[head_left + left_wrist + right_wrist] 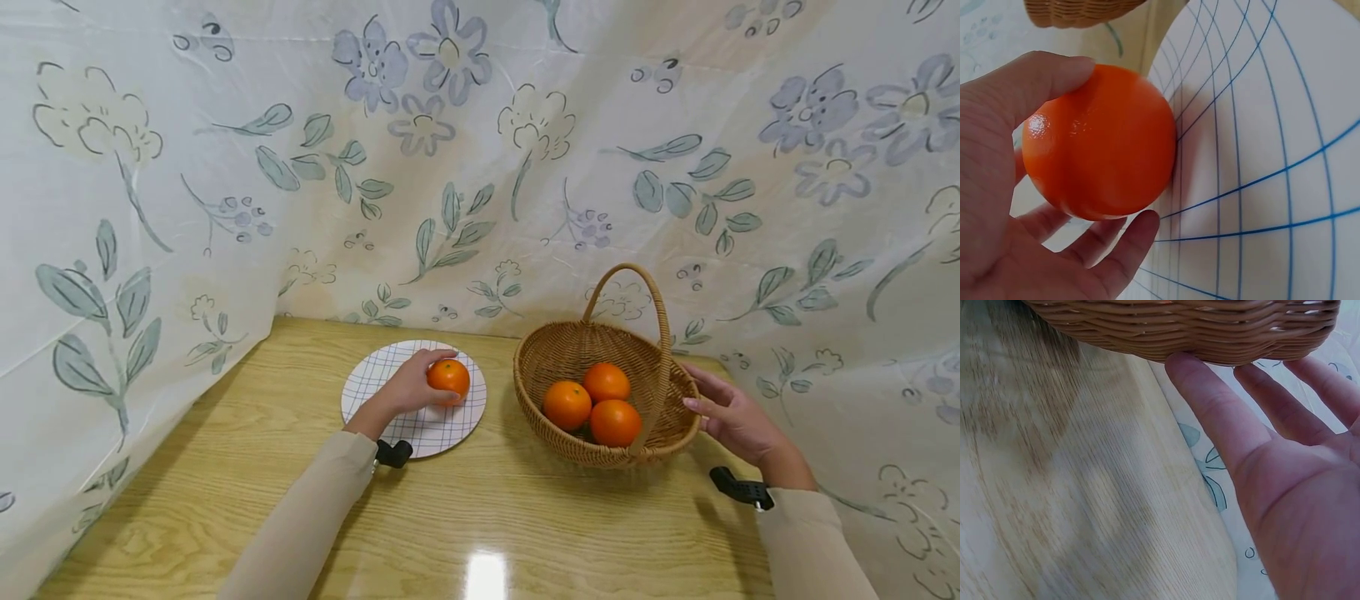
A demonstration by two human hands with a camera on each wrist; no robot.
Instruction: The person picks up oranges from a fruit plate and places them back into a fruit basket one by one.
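My left hand [411, 383] is over a round white plate [382, 362] with blue grid lines, holding an orange [448, 380]. In the left wrist view, the thumb lies along one side of the orange [1104, 144] and the other fingers curve about the opposite side. The fruit sits at or just above the plate [1260, 187]. On the right stands a wicker basket [536, 354] with a tall arched handle. Three oranges [567, 405] lie inside it. My right hand [738, 419] touches the basket's right side with fairly straight fingers, as the right wrist view shows beneath the wicker [1210, 331].
Both the plate and the basket stand on a light wooden table [450, 517]. A floral cloth [450, 208] hangs behind the table and along both sides. Each wrist carries a small black camera mount [393, 453].
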